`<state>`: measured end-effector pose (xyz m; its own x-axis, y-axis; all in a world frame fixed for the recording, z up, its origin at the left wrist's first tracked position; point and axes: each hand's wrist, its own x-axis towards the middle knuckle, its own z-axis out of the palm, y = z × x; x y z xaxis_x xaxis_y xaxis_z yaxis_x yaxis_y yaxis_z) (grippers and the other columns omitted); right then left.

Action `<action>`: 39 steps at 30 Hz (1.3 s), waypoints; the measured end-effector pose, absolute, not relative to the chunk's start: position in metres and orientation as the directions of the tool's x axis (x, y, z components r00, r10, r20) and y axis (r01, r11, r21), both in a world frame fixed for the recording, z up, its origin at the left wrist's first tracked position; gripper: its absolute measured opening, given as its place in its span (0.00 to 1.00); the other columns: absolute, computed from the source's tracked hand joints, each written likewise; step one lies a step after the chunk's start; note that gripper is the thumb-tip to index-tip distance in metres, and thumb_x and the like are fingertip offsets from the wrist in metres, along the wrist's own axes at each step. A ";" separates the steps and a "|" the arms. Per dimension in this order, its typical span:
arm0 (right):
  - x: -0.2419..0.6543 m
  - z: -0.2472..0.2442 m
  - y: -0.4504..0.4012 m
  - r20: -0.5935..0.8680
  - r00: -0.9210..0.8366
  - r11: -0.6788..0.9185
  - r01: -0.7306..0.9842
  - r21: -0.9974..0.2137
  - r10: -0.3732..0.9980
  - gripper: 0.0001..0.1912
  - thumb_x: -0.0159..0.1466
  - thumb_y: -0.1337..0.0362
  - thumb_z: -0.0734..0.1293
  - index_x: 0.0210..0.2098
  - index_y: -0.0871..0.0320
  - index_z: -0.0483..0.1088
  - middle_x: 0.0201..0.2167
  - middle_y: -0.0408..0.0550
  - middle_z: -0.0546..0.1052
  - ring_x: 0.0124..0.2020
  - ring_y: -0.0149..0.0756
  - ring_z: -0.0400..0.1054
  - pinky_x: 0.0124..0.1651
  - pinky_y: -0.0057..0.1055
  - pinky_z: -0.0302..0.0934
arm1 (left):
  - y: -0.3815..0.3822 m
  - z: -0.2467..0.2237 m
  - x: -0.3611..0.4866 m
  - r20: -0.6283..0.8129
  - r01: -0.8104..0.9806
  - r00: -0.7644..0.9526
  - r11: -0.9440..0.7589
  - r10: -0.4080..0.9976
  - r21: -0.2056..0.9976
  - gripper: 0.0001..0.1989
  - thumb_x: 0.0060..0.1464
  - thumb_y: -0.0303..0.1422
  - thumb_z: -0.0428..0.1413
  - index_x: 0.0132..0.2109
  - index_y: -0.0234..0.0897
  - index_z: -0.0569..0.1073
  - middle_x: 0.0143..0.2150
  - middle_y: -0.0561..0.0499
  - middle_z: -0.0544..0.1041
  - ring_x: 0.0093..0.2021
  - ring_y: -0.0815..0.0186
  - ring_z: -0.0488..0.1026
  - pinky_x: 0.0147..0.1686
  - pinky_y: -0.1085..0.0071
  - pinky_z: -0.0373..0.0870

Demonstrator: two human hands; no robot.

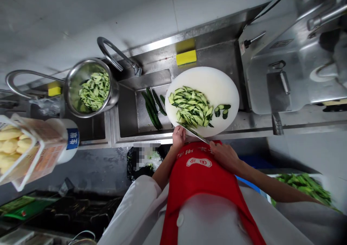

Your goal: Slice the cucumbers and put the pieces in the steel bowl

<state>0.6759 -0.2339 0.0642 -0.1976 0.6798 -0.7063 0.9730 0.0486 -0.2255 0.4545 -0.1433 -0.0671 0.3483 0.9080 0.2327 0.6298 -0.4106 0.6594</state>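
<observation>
My right hand (223, 154) is closed round the handle of a kitchen knife (195, 134). Its blade slants along the near edge of a round white cutting board (230, 82), tip pointing up and left. My left hand (179, 137) is at that edge, right by the blade's tip, with its fingers curled; what they hold, if anything, is hidden. Sliced cucumber (191, 105) lies heaped on the board beyond the blade. Several dark cucumber ends (225, 112) form a small group right of the heap.
Whole cucumbers (152, 109) lie in the sink (127, 111) left of the board. Further left, a steel pot (72, 84) contains cucumber slices. A faucet (116, 51) arches behind. A yellow sponge (186, 58) sits behind the board. Baskets of peeled potatoes (12, 143) stand far left.
</observation>
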 end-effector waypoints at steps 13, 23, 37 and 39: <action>0.674 0.065 -0.230 -0.714 -0.210 0.040 0.968 -0.247 0.667 0.14 0.70 0.72 0.53 0.50 0.63 0.65 0.38 0.62 0.80 0.41 0.48 0.78 0.39 0.35 0.67 | -0.142 -0.070 0.451 0.252 0.609 0.351 -0.424 0.902 0.670 0.12 0.67 0.30 0.48 0.37 0.35 0.74 0.36 0.45 0.73 0.40 0.64 0.73 0.41 0.69 0.71; 0.672 0.063 -0.231 -0.698 -0.226 0.025 0.958 -0.286 0.679 0.14 0.70 0.71 0.53 0.50 0.63 0.65 0.38 0.61 0.80 0.41 0.46 0.78 0.40 0.34 0.67 | -0.143 -0.069 0.452 0.288 0.613 0.349 -0.449 0.892 0.650 0.12 0.67 0.29 0.48 0.35 0.35 0.72 0.35 0.46 0.72 0.38 0.66 0.72 0.41 0.71 0.71; 0.672 0.065 -0.230 -0.701 -0.230 0.009 0.952 -0.305 0.675 0.14 0.70 0.71 0.52 0.49 0.65 0.65 0.37 0.62 0.80 0.41 0.47 0.78 0.39 0.34 0.67 | -0.137 -0.079 0.434 0.187 0.640 0.459 -0.469 0.868 0.608 0.13 0.67 0.29 0.47 0.37 0.35 0.75 0.36 0.45 0.72 0.41 0.65 0.72 0.41 0.71 0.71; 0.672 0.064 -0.228 -0.699 -0.233 0.014 0.952 -0.304 0.676 0.14 0.70 0.72 0.52 0.48 0.64 0.65 0.37 0.62 0.80 0.41 0.46 0.78 0.39 0.32 0.67 | -0.137 -0.081 0.434 0.200 0.640 0.452 -0.472 0.869 0.606 0.13 0.67 0.30 0.47 0.38 0.35 0.75 0.36 0.45 0.73 0.41 0.65 0.72 0.41 0.71 0.71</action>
<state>0.6717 -0.2285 0.0644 -0.2333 0.6762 -0.6988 0.9525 0.0142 -0.3043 0.4342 -0.1375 -0.0809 0.4520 0.8692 0.2003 0.6400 -0.4725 0.6059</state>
